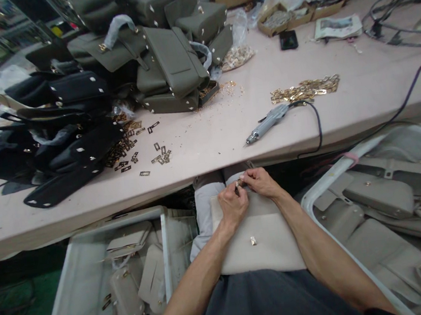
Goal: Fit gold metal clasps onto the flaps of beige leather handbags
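A beige leather bag (261, 238) lies on my lap below the table edge, with a small gold clasp (253, 241) on its front. My left hand (233, 207) rests closed on the bag's top edge. My right hand (260, 182) pinches a small gold metal fitting (240, 183) at that same edge, fingers touching the left hand's. What the left fingers grip is hidden.
The pink worktable (207, 127) carries an electric screwdriver (267, 122) with its cable, heaps of gold fittings (305, 89), scattered buckles (132, 146), olive bags (167, 55) and black bags (57, 130). White bins of beige bags stand at left (126, 285) and right (393, 206).
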### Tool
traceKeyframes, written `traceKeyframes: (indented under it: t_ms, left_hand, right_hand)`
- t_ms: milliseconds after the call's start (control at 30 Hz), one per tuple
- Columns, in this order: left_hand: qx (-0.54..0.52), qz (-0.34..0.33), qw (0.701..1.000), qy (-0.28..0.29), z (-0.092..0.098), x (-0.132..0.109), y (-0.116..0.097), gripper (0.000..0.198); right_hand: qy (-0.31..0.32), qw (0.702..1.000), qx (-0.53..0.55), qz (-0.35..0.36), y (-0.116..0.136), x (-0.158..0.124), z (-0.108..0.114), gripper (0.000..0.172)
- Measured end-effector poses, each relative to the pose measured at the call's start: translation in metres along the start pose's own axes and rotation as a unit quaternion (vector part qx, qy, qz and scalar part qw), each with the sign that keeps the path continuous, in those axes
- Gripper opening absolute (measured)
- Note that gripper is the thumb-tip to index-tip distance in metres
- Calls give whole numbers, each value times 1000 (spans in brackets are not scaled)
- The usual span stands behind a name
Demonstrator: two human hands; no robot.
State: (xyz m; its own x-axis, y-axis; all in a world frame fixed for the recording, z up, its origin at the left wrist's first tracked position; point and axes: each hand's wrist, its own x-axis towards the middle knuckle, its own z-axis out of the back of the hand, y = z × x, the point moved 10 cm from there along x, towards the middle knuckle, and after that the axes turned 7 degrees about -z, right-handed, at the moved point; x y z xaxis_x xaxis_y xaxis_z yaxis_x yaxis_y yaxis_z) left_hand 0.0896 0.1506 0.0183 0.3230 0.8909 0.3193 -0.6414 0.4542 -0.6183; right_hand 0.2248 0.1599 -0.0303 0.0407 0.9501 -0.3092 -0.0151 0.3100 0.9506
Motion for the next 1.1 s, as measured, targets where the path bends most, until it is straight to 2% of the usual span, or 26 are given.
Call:
traceKeyframes:
  t_ms: [133, 267, 467, 700, 833, 1100]
  left_hand:
    - [-100, 44, 994, 9, 2, 4, 11, 23]
    - [-139, 76, 987, 4, 4, 7, 18, 25]
    - [-173, 95, 980, 8, 0, 8, 22, 23]
    - [-184, 100, 978, 0, 0, 9, 26, 22]
    - [-193, 98, 976, 1, 0, 9, 25, 22]
    - [-196, 89, 977, 0, 0, 10, 23, 24]
  right_hand:
    - [40, 985, 153, -72, -10, 3, -4, 62]
    - [68, 962, 244, -98, -11, 5, -6, 68]
    - [68, 956, 274, -80, -10, 5, -3, 63]
    - [100, 941, 324, -24, 6, -6, 0, 34]
    - [114, 935, 337, -15, 10, -8, 1, 32]
    - [143, 926, 348, -19, 11, -12, -3, 40]
